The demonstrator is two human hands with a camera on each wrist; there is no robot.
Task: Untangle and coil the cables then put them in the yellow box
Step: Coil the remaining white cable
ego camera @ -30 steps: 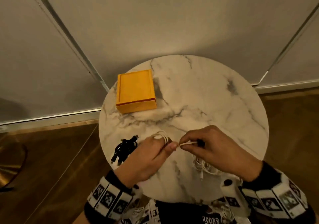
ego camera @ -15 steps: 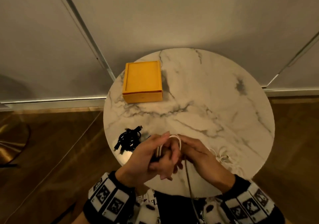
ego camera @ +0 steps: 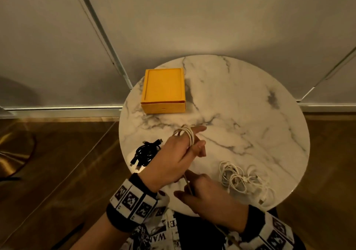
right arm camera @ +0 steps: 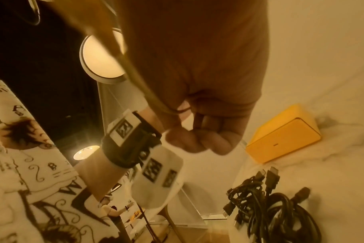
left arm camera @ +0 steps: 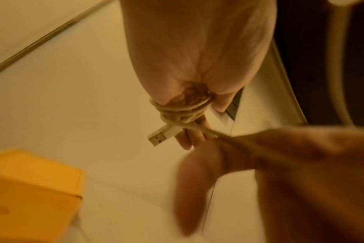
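A white cable (ego camera: pixel 189 136) is wound in several loops round the outstretched fingers of my left hand (ego camera: pixel 173 159) above the near middle of the table. The left wrist view shows the loops (left arm camera: pixel 181 111) and the cable's USB plug (left arm camera: pixel 162 139) sticking out under them, with the thumb beside the wraps. My right hand (ego camera: pixel 208 197), nearer my body, grips the taut free strand (ego camera: pixel 188 186) in a fist (right arm camera: pixel 208 82). The yellow box (ego camera: pixel 163 89) stands open at the table's far left. A black cable bundle (ego camera: pixel 146 153) lies left of my left hand.
A loose tangle of white cables (ego camera: pixel 240 180) lies at the near right of the round marble table (ego camera: pixel 240 105). The black bundle (right arm camera: pixel 270 205) sits close to the table's left edge. Wooden floor and a grey wall surround the table.
My right hand has drawn back toward my body along the cable, away from the left hand. The left hand has lifted forward with more loops on its fingers. The white tangle is uncovered.
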